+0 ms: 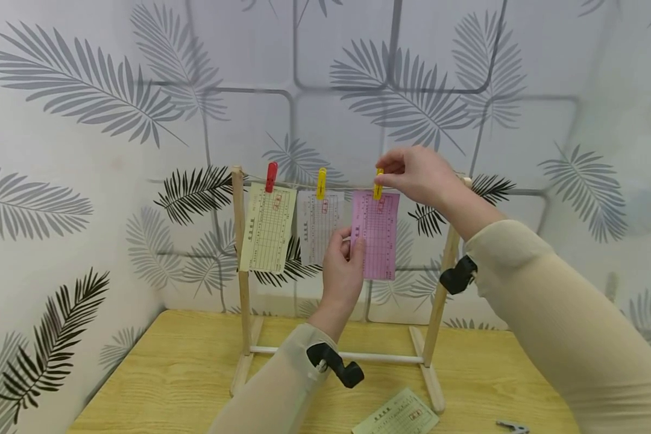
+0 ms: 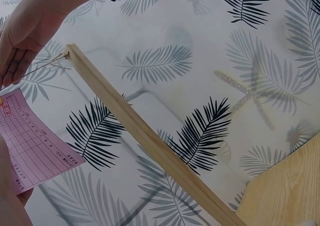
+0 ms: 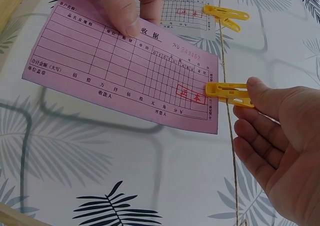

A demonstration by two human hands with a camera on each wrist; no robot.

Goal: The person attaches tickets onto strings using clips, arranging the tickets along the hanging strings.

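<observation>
A pink receipt slip (image 1: 380,247) hangs on a thin string (image 3: 230,156) under a yellow clothespin (image 3: 227,91). My left hand (image 1: 343,268) pinches the slip at its left edge, thumb in front and fingers behind. Up at the string, my right hand (image 1: 420,175) pinches the tail end of that clothespin between thumb and index finger. The pin's front end overlaps the slip's top edge and the string. To the left hang a white slip (image 1: 316,220) under another yellow clothespin (image 1: 321,182) and a pale yellow slip (image 1: 268,235) under a red clothespin (image 1: 271,176).
The string spans a wooden stand with a left post (image 1: 244,307), a right post (image 1: 436,313) and a white lower bar (image 1: 380,358). On the wooden table (image 1: 157,367) lie a pale green slip (image 1: 398,415) and a grey clip (image 1: 512,427). A leaf-patterned wall covering rises behind.
</observation>
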